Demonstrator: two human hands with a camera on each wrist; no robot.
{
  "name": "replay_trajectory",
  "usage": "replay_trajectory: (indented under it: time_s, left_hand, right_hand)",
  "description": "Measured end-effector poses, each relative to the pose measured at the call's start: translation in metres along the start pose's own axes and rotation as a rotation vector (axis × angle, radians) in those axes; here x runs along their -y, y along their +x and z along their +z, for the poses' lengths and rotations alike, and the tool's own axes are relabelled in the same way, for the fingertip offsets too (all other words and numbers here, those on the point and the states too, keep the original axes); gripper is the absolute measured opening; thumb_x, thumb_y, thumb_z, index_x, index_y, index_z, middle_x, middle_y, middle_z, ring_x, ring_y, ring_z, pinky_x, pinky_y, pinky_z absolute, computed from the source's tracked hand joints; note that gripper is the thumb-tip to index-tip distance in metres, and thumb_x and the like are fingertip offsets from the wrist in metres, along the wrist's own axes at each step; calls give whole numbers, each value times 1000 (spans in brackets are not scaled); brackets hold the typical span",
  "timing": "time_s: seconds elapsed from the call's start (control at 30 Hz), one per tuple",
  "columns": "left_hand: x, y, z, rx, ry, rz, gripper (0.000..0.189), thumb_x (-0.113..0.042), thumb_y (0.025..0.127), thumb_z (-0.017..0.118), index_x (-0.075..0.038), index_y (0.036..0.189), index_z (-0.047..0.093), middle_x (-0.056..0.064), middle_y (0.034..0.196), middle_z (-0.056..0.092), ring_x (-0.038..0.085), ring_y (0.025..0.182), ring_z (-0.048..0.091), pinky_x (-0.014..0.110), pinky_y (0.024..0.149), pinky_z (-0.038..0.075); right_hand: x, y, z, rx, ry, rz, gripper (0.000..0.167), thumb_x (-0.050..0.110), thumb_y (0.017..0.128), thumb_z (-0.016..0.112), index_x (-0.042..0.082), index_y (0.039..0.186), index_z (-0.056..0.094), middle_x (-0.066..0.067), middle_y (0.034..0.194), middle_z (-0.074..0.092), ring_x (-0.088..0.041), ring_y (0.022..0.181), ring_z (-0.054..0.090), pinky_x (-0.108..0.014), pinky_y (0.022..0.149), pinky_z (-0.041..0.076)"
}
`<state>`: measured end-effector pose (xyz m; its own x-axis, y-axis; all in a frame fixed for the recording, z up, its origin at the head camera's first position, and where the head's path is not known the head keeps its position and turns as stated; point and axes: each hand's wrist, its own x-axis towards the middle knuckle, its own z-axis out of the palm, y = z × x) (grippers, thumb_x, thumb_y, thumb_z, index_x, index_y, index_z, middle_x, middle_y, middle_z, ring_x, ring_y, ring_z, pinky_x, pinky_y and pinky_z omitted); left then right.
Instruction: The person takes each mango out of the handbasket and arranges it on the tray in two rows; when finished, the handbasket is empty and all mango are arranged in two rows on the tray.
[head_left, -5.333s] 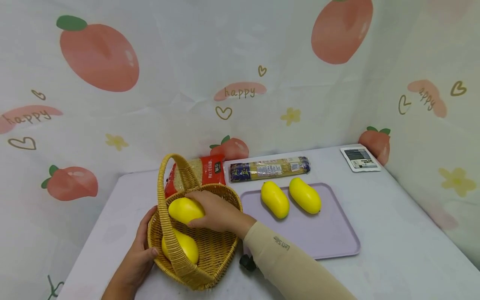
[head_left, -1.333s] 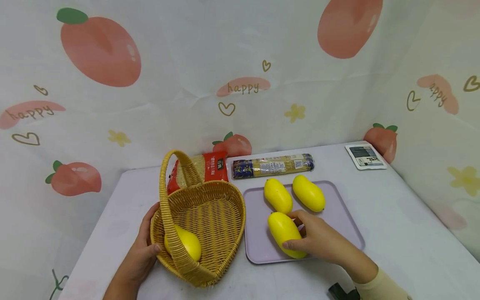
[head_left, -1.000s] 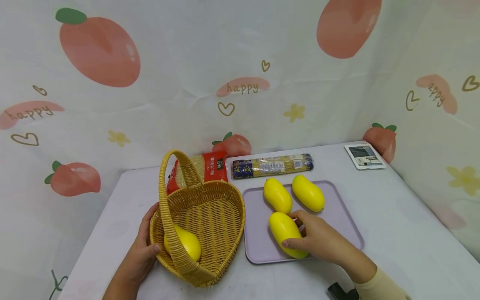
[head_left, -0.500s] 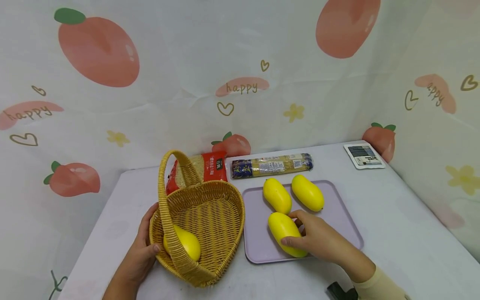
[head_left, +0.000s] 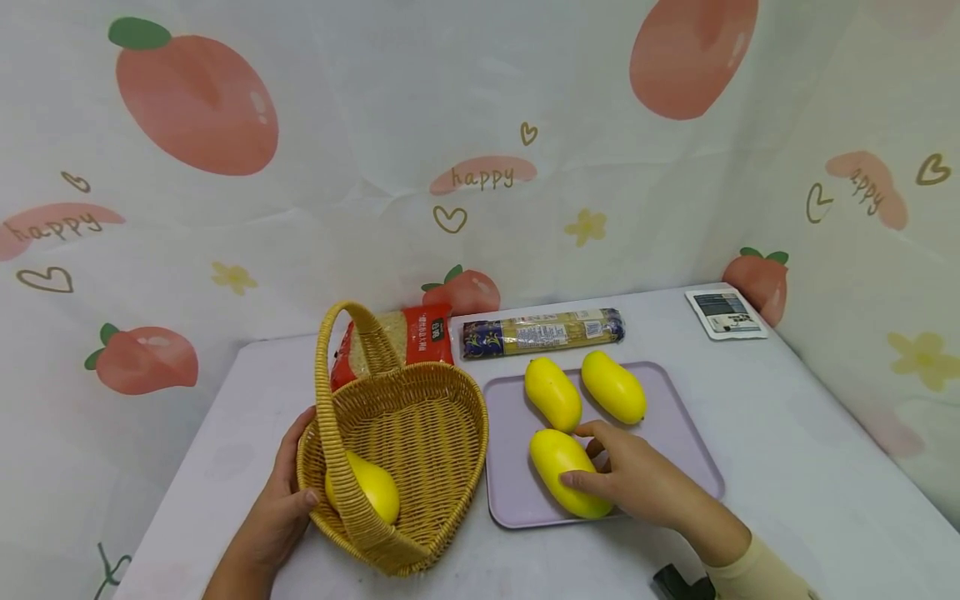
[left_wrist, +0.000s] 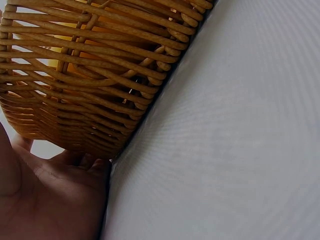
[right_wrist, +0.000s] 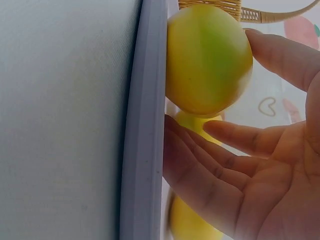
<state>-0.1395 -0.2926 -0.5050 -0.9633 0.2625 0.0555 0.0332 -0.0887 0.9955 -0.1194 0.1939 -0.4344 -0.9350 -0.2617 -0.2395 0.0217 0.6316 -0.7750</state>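
Note:
In the head view, my left hand (head_left: 277,500) holds the left side of a heart-shaped wicker basket (head_left: 442,450), thumb near its front and fingers behind. One yellow mango (head_left: 378,492) lies in the basket, partly behind its tall handle. At right, a second mango (head_left: 564,471) rests on the front of a lilac tray (head_left: 641,487). My right hand (head_left: 637,475) is beside it, thumb at its near side. The right wrist view shows these fingers (right_wrist: 210,175) spread, with a gap below the mango (right_wrist: 210,60). Two more mangoes (head_left: 552,393) lie farther back on the tray.
Behind the basket sits a red bag of noodles (head_left: 427,333). A long clear pack with dark blue ends (head_left: 543,333) lies behind the tray, and a flat white packet (head_left: 726,314) is at the back right. Patterned cloth walls border the table.
Five seconds ago my right hand held a mango inside the basket; that mango is now on the tray. In the last half second it shifted slightly left, away from my fingers. My left hand stays.

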Motion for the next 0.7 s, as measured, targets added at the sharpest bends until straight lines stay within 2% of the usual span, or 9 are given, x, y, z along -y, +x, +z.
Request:
replay_trajectory:
  time_s: [0.17,0.43,0.7]
  left_hand:
    - [2,1,-2,3,1,3,103,-28,100,81,-35,176,12,2,180,0,17,159,14,18,115,29]
    - [-2,-1,1,4,2,6,102,-28,100,81,-34,176,13,2,180,1,18,159,14,18,115,29]
    - [0,0,0,9,-3,4,104,-31,100,82,-35,176,11,3,180,-1,17,159,13,18,115,29]
  right_hand:
    - [-1,0,0,8,4,-7,74,41,94,88,1,149,58,-7,114,69,-22,92,66,-48,81,58]
    - [0,-1,-2,5,5,-2,75,42,95,87,1,150,58,-8,116,69,-22,94,67,-48,81,58]
    - [2,-3,-7,-56,1,-14,75,43,95,86,0,150,57,-9,121,70,-24,100,68,-50,85,59]
